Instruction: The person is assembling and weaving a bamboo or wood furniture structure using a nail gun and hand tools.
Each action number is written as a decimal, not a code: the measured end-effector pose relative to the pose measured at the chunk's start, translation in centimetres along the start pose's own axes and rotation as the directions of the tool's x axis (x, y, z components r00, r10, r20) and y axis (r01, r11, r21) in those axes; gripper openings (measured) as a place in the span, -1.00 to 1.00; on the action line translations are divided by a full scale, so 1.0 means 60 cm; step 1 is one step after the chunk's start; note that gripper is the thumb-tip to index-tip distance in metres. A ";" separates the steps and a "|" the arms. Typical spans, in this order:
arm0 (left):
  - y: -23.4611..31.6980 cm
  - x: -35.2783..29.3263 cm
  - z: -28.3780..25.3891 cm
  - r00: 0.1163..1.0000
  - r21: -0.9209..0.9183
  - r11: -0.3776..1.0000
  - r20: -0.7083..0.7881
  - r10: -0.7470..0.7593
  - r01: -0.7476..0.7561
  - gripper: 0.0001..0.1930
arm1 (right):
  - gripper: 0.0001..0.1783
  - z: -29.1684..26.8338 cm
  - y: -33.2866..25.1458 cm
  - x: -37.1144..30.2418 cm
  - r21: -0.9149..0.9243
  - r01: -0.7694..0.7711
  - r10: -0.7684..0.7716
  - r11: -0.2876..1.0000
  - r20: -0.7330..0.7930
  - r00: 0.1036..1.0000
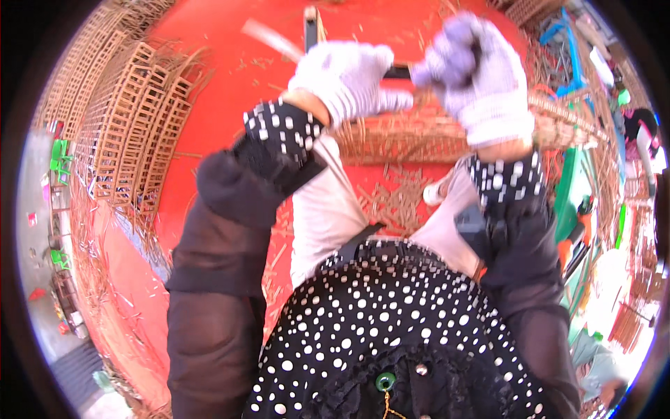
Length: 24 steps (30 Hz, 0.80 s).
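Note:
Both hands wear white knitted gloves and are raised in front of me. My left hand (342, 77) is closed, its thumb stretched toward the right. From it a short dark bar (400, 72) runs across to my right hand (480, 73), which is closed in a blurred fist at the bar's other end. The gloves hide most of this bar, and its kind does not show. Beyond my left hand stands a narrow black upright piece (311, 29), with a blurred pale strip (271, 38) beside it. Below the hands lies a long brown woven wicker panel (405, 136).
Stacked openwork wicker panels (132, 126) stand at the left. Cut brown scraps (394, 202) lie on the red floor covering (223, 35) between my legs. A blue frame (569, 52) and a green board (564, 188) are at the right. Green stools (60, 155) stand far left.

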State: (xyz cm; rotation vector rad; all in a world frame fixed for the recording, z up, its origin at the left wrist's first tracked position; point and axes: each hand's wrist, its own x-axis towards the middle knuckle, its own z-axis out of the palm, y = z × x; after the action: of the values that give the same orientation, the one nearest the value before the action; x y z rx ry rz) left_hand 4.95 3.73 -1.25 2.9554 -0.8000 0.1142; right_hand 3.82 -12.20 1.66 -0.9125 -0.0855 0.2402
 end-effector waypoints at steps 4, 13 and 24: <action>0.029 -0.031 -0.014 0.993 -0.088 0.990 0.033 -0.112 0.114 -0.40 | -0.60 0.002 -0.001 -0.029 0.207 -0.063 0.065 0.976 -0.002 0.998; 0.059 -0.078 -0.012 0.997 -0.224 0.973 -0.040 -0.064 0.053 -0.48 | -0.53 0.044 -0.011 -0.110 0.009 0.014 -0.012 1.000 -0.162 0.987; 0.085 -0.107 0.035 0.967 -0.231 0.973 -0.251 -0.044 -0.015 -0.54 | -0.52 0.094 -0.021 -0.117 -0.268 0.018 -0.093 0.963 -0.271 0.958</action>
State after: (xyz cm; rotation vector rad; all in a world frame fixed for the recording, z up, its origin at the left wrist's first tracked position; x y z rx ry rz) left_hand -3.05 2.33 -3.66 2.6561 -0.7025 0.3653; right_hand -3.76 -10.31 6.30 -1.1998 0.1239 0.0433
